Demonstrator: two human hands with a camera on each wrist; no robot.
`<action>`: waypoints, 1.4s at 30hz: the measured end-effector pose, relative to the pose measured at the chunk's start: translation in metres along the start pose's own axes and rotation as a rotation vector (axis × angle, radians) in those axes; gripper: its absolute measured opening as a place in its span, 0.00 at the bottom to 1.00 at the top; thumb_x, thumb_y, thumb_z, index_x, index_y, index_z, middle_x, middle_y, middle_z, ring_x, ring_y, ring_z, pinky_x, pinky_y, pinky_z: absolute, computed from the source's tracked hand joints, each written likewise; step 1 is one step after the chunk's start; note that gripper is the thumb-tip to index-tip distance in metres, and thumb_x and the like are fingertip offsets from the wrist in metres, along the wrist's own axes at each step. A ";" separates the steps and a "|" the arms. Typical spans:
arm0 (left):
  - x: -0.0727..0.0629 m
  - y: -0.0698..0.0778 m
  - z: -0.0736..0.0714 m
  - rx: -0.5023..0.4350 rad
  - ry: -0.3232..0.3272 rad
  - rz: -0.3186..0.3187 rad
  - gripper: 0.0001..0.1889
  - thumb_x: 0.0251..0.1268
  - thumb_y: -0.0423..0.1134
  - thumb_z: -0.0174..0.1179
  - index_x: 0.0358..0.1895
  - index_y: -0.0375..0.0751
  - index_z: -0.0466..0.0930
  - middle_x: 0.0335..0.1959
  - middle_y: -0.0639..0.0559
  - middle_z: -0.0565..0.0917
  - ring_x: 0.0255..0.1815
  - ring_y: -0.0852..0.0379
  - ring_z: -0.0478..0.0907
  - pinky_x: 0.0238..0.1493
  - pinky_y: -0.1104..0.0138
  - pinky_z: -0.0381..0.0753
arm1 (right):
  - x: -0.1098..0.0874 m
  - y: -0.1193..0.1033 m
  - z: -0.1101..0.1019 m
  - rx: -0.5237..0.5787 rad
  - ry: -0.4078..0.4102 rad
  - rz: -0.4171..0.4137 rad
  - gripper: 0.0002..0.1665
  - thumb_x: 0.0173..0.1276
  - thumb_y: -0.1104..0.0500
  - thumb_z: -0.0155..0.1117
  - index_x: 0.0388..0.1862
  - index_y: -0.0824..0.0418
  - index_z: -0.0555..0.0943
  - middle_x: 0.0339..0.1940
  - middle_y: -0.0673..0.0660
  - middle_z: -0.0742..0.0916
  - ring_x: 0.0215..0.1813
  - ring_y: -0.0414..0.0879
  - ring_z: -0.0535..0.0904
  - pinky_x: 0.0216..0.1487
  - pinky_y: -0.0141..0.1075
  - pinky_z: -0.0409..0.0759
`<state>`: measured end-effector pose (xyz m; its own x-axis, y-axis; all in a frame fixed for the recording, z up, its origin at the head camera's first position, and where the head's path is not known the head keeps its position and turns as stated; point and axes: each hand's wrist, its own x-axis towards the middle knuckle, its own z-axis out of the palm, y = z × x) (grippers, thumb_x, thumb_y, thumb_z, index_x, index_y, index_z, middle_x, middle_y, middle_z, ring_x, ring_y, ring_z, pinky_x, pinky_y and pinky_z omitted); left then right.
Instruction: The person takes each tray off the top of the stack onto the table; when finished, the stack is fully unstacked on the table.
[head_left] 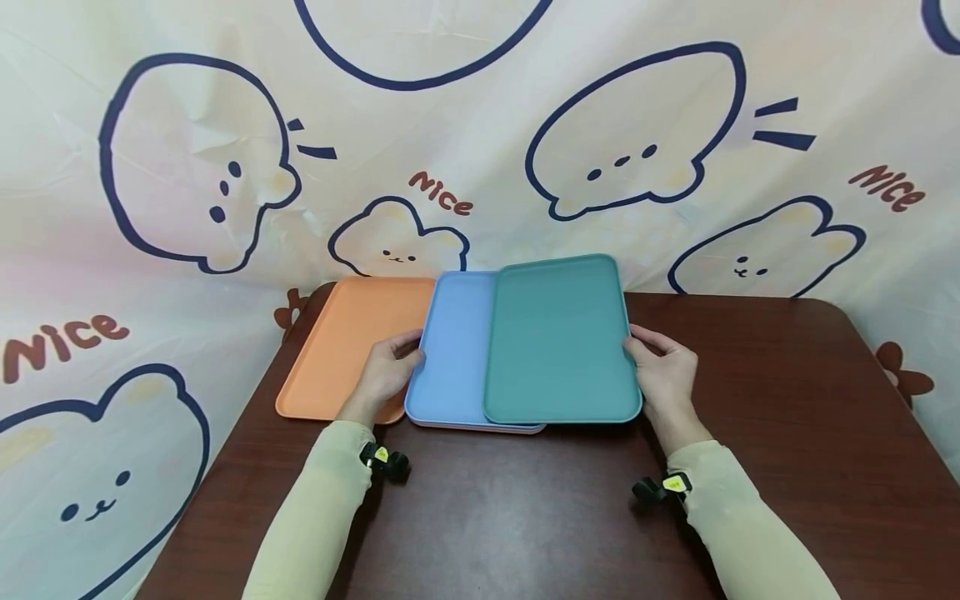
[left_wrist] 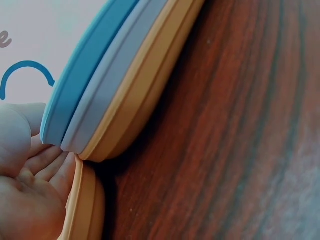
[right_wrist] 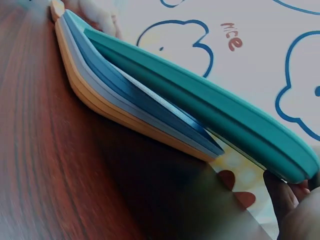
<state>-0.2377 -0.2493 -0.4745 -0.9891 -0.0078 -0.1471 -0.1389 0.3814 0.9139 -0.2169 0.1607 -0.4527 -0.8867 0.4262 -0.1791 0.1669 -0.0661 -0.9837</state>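
My right hand (head_left: 667,371) grips the right edge of a green rectangular tray (head_left: 558,342), thumb on top and fingers beneath. The right wrist view shows this green tray (right_wrist: 200,102) tilted, its right side raised off a stack and its left side low on it. Below it lie a blue tray (head_left: 453,350), a greyish-lilac tray (left_wrist: 107,87) and an orange tray (left_wrist: 137,85). At the stack's left edge, my left hand (head_left: 386,367) holds the rim of the blue tray, thumb at its side and fingers lower down. My left forearm crosses in front of another orange tray (head_left: 352,342).
The trays lie near the back of a dark brown wooden table (head_left: 525,508). Behind it hangs a pale cloth (head_left: 495,150) printed with cartoon outlines and lettering. The orange tray on the left reaches close to the table's left edge.
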 end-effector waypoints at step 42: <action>0.000 -0.001 0.002 0.036 0.012 0.038 0.27 0.83 0.35 0.55 0.80 0.35 0.71 0.78 0.37 0.76 0.81 0.40 0.71 0.80 0.46 0.73 | 0.038 0.002 -0.112 0.017 0.035 0.152 0.19 0.68 0.55 0.81 0.57 0.52 0.93 0.37 0.34 0.91 0.36 0.29 0.89 0.33 0.26 0.88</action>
<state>-0.2377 -0.2481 -0.4762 -0.9942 -0.0033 -0.1076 -0.0993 0.4147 0.9045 -0.2016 0.2779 -0.4601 -0.8362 0.4412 -0.3258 0.2904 -0.1478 -0.9454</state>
